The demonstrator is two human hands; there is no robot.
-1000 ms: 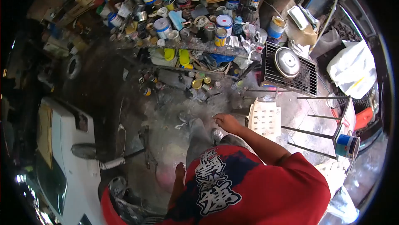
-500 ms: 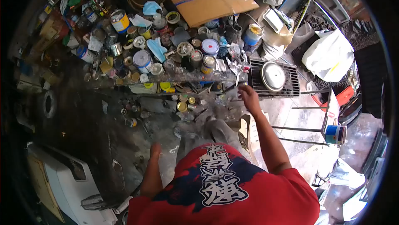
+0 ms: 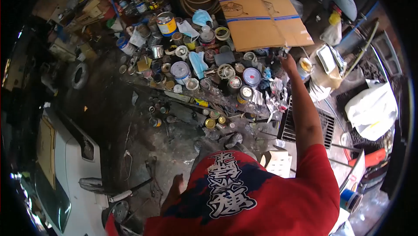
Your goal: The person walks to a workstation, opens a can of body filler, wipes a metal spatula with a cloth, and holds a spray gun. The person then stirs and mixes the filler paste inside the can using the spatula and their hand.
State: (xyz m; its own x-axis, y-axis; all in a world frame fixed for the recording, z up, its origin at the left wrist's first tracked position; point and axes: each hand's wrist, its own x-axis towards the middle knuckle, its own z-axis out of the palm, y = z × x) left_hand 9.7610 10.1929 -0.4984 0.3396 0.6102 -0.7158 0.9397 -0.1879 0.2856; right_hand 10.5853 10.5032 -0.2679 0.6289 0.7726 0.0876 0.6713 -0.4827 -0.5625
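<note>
My right hand [image 3: 287,62] reaches forward to the far right part of the cluttered bench, at the lower right corner of a cardboard sheet [image 3: 261,14]. Its fingers are bent around or against something small and greyish that I cannot make out. An open can [image 3: 305,66] stands just right of that hand, and crumpled paper [image 3: 277,92] lies below it. My left hand [image 3: 177,184] hangs low beside the red shirt, over the floor; its fingers are blurred, and no object shows in it.
Paint cans [image 3: 180,71] and a blue mask [image 3: 199,65] crowd the bench. A metal rack [image 3: 327,125] stands right, near a white bag [image 3: 372,109]. Small tins [image 3: 210,123] sit on the floor. A white car panel [image 3: 80,179] and a fan [image 3: 91,185] are at the left.
My right hand has moved forward from beside the body, over the rack, to the cardboard's corner. My left hand stays low. The view has shifted, with more of the bench and cardboard showing.
</note>
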